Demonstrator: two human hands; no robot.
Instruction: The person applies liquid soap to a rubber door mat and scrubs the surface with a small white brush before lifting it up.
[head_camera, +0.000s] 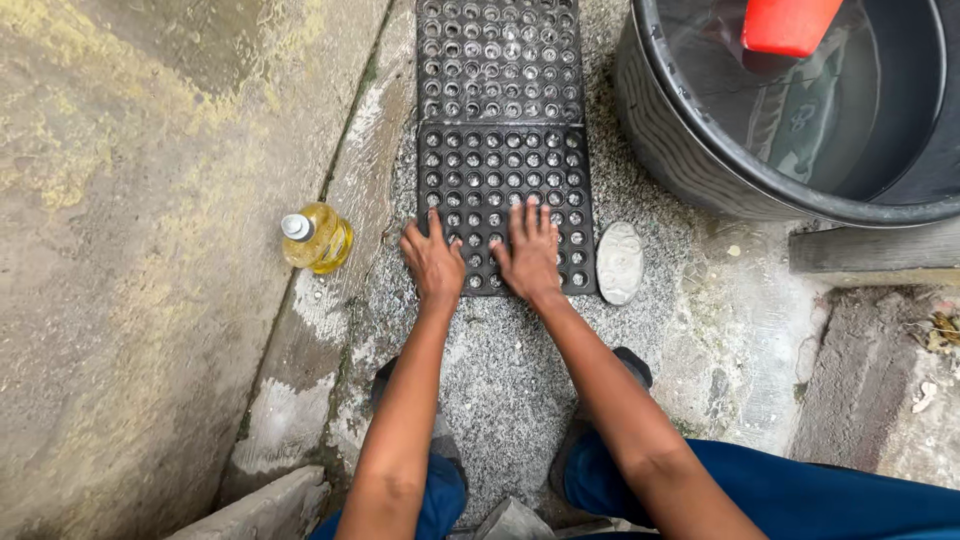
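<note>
Head view is showing the left hand (433, 262) and right hand (528, 252) lying flat, fingers spread and gripping nothing, pressing on the near edge of a black mat (500, 120) on wet ground, with a stone (619, 262) just right, a bottle (316, 238) left, and a tub (700, 150) beyond.

Both arms bare, no sleeves, watch or rings seen on left hand (432, 262) or right hand (527, 255). Blue trousers (800, 495), plain fabric, cover both legs; right leg shows most, left only a small patch. Dark shoes (632, 366) partly hidden behind forearms, details unclear.
</note>
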